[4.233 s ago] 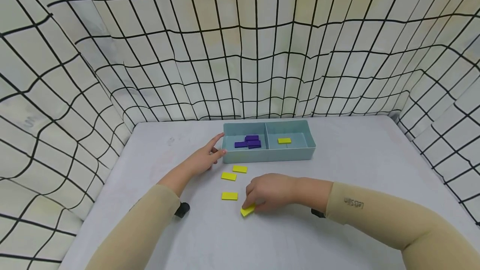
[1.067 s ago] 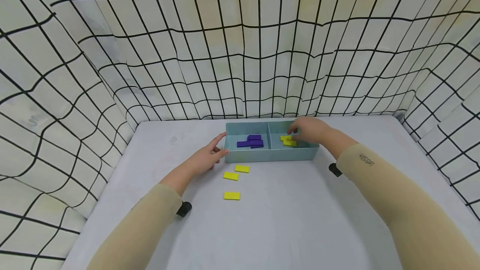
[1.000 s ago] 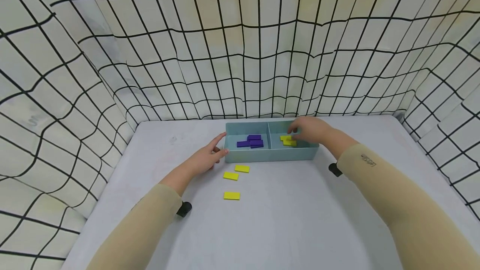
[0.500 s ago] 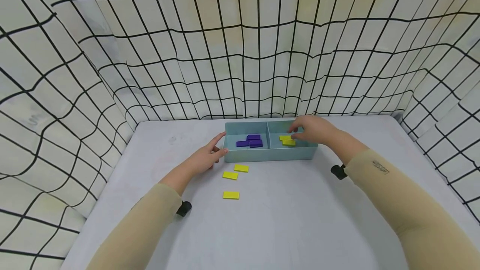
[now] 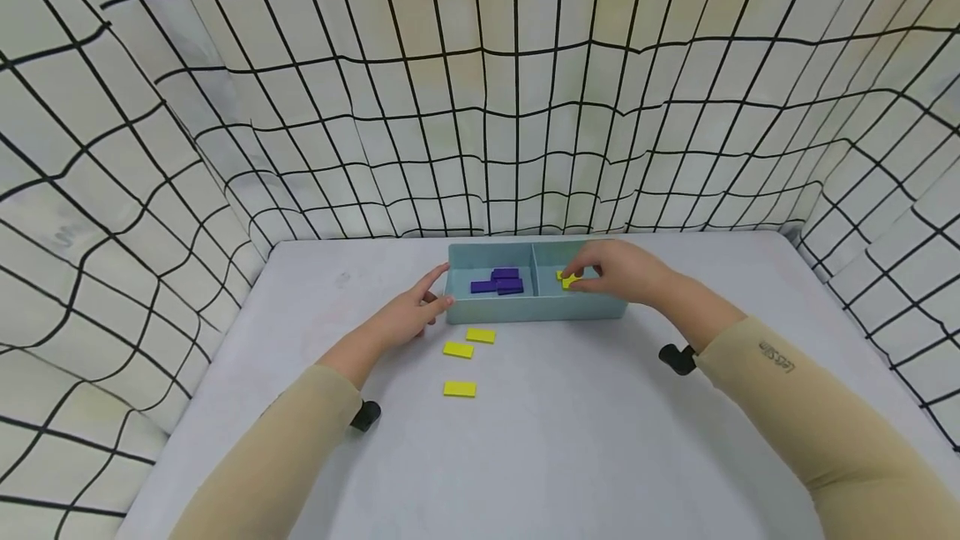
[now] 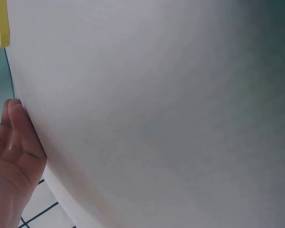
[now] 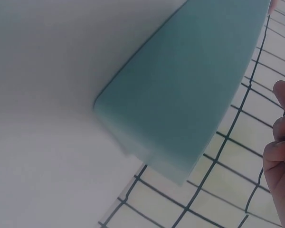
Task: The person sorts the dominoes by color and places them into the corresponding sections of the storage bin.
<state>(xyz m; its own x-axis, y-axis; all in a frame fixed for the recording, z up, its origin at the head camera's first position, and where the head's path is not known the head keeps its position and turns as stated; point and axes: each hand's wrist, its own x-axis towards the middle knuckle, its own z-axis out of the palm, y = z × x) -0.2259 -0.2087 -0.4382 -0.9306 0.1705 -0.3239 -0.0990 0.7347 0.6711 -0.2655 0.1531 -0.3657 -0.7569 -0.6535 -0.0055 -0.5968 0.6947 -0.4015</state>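
Observation:
A pale blue-green tray (image 5: 536, 310) with two compartments stands at the back of the table. My left hand (image 5: 401, 319) touches its left end, index finger and thumb spread along it. Several purple tiles (image 5: 510, 274) lie in the left compartment. Over the right compartment, my right hand (image 5: 618, 269) has thumb and index finger apart, close above yellow tiles (image 5: 568, 283), which it partly covers. In the right wrist view, nothing shows held in the hand (image 7: 280, 142), beside the tray (image 7: 175, 85). Three yellow tiles lie before the tray, the nearest tile (image 5: 460, 389) apart from the others.
A white table (image 5: 570, 440) carries everything. Black netting (image 5: 517, 115) over pale sheeting rises behind and on both sides. A small black wrist camera (image 5: 366, 416) sits under the left sleeve, another camera (image 5: 678, 358) under the right.
A yellow tile has gone from the table into the right compartment with my right hand. Lately that hand has shifted slightly left over the tiles. The left hand keeps its place.

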